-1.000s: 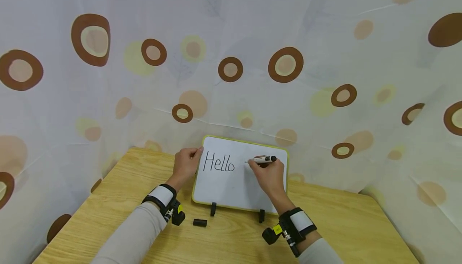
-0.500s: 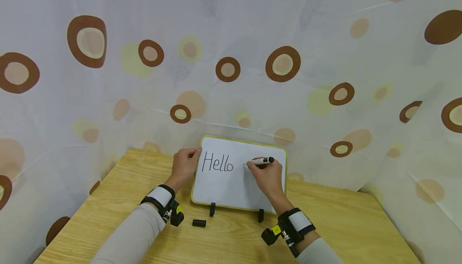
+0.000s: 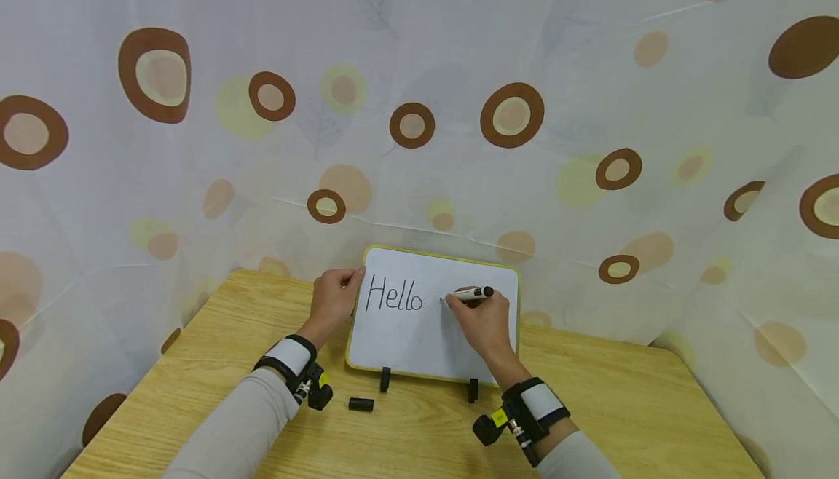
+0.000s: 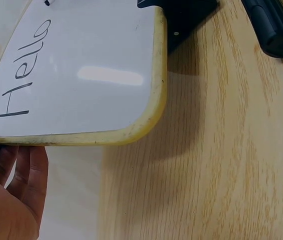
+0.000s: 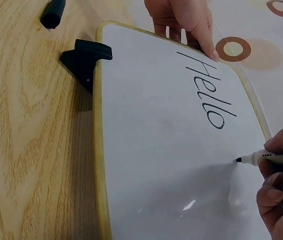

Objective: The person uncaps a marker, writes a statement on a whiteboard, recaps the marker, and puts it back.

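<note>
A whiteboard (image 3: 406,341) with a yellow frame leans back on a black stand, with "Hello" handwritten in black on its left half. My left hand (image 3: 334,297) pinches the board's left edge; in the left wrist view its fingers (image 4: 34,172) reach behind the frame. To the right of the word, my right hand (image 3: 487,321) holds a white marker (image 3: 470,293) with a black end. In the right wrist view the marker's dark tip is at the board's surface; whether it touches I cannot tell. A black marker cap (image 3: 361,405) lies on the table in front of the board.
Two black stand feet (image 3: 385,379) hold the board's lower edge on the wooden table (image 3: 616,399). Behind it hangs a pale curtain (image 3: 459,195) with brown and yellow ovals. Each wrist wears a strap with a small black camera (image 3: 486,429).
My right hand and the marker tip have moved slightly down on the board. The left hand keeps its hold on the edge. The head view has shifted a little.
</note>
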Demonstrator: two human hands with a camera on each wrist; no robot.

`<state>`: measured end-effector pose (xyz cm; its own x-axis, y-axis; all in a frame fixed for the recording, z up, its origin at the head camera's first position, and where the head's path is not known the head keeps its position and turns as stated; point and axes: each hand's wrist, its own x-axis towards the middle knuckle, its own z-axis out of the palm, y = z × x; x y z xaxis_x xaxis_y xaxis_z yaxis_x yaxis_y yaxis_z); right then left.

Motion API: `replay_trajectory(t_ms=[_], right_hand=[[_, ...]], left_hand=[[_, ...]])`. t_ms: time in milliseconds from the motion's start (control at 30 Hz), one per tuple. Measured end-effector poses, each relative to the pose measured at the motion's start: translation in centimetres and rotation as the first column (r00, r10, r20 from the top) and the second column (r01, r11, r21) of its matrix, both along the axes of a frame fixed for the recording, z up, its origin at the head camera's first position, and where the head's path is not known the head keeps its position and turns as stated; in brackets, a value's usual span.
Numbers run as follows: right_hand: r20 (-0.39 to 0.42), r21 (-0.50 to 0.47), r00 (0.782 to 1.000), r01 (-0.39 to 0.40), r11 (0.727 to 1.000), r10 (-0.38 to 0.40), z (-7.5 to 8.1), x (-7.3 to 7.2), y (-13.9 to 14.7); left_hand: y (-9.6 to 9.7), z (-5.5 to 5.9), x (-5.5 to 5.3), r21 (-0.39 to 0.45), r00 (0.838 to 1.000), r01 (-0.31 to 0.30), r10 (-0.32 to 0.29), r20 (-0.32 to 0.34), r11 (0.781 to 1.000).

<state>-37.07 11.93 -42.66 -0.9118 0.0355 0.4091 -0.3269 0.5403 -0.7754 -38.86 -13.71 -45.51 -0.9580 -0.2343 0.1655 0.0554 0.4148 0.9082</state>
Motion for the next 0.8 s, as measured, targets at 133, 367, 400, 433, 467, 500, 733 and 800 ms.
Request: replay_trajectory(t_ms=[133,367,400,433,467,500,733,800], right_hand=[[0.001,0.027,1.000,0.004,1.000,-0.004,-0.1,0.1,0.2],[0.033,0.059,0.999,-0.009,0.998,0.007,-0.2,0.7,0.4],[0.040,0.059,0.999,-0.008,0.998,0.005,-0.2,0.8,0.4],[0.047,0.059,0.999,-0.006,0.998,0.003,-0.3,0.9,0.4],[0.051,0.058,0.999,-0.005,0.998,0.002,-0.3,1.0,0.4],[0.055,0.057,0.998,-0.005,0.998,0.001,-0.4,1.1,0.4],[0.048,0.032,0.999,-0.014,0.999,0.012,-0.6,1.3,0.3],[0.040,0.028,0.999,-0.009,1.000,0.008,-0.6,1.2,0.4]], left_hand=[[0.0,-0.1,-0.2,-0.005,1.000,0.003,-0.003,-0.007,1.000],[-0.1,-0.1,-0.5,-0.005,1.000,0.005,-0.005,-0.003,1.000],[0.0,-0.1,-0.5,-0.006,1.000,0.004,-0.004,-0.003,1.000],[0.0,0.0,-0.5,-0.006,1.000,0.002,-0.002,-0.003,1.000],[0.0,0.0,-0.5,-0.006,1.000,0.001,-0.001,-0.003,1.000],[0.0,0.0,-0.4,-0.004,1.000,0.000,0.000,-0.004,1.000],[-0.1,0.0,-0.1,-0.002,1.000,0.001,-0.001,0.002,1.000],[0.0,0.0,-0.1,-0.003,1.000,0.000,0.000,0.011,1.000]])
